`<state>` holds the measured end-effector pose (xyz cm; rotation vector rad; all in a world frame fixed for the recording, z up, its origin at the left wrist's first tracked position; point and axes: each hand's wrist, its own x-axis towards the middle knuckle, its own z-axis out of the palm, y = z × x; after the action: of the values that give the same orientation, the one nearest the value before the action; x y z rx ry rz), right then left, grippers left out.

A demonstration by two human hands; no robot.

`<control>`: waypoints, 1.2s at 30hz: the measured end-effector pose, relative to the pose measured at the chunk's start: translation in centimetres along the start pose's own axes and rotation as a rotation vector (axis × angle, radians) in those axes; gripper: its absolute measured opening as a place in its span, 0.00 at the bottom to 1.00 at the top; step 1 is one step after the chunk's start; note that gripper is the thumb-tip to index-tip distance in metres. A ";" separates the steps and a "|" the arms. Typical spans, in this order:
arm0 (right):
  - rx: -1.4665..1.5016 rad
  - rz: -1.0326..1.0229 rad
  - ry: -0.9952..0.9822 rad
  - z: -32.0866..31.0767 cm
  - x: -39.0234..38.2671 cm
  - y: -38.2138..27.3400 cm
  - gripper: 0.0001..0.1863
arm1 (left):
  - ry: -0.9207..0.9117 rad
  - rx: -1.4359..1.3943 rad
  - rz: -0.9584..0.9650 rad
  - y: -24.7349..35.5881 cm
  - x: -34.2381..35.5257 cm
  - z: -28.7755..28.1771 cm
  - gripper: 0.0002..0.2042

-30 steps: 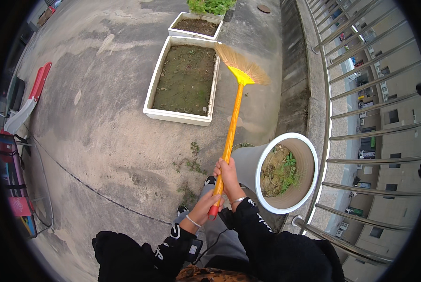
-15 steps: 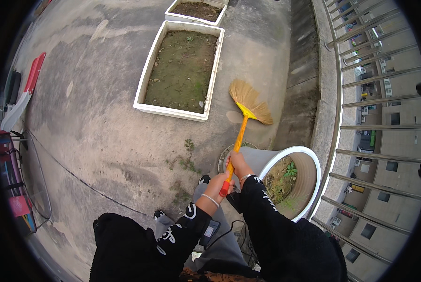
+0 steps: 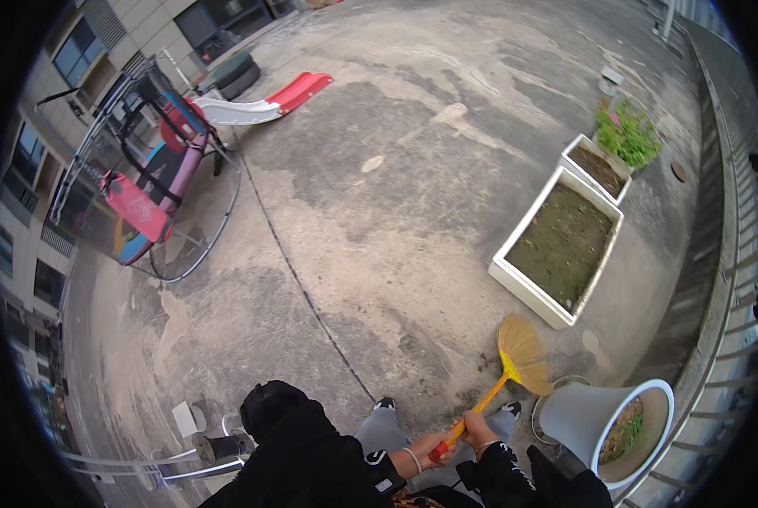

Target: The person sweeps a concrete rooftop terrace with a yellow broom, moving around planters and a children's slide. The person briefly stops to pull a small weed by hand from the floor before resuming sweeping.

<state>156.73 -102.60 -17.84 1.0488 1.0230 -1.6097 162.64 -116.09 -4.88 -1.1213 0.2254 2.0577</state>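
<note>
Gripping a yellow-handled broom (image 3: 491,395) in front of you, you stand on a weathered concrete floor (image 3: 345,279) with both hands closed around the shaft: the left hand (image 3: 427,444) wraps the handle near its red end, and the right hand (image 3: 478,427) holds it just higher up, toward the head. The straw bristles (image 3: 527,351) fan out ahead of your right shoe (image 3: 512,410), near both a white planter box (image 3: 523,284) of soil and a tall grey pot (image 3: 578,412); whether they press on the floor, the view does not settle. Tight quarters look like the chief hazard. A wide stroke to the right could drive the straw into the foot of the pot, bending the bristles or jolting the pot, while a push forward could catch the planter box's near corner. Your hands sit close together by the end of the handle, which may leave little leverage, so the head could twist if its edge snags. A stroke pulled straight back could run over your right shoe, which is near the straw. Dark specks (image 3: 487,360) mark the concrete beside the bristles' left edge; if loose, they could scatter under too brisk a flick.
</note>
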 end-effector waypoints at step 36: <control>0.416 -0.087 -0.354 12.4 -1.3 16.5 0.06 | 0.213 0.917 0.147 1.9 -13.7 -6.4 0.27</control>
<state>170.70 -117.59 -15.54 0.9441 0.5134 -2.0461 169.82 -127.87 1.65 -0.7306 1.2393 1.6189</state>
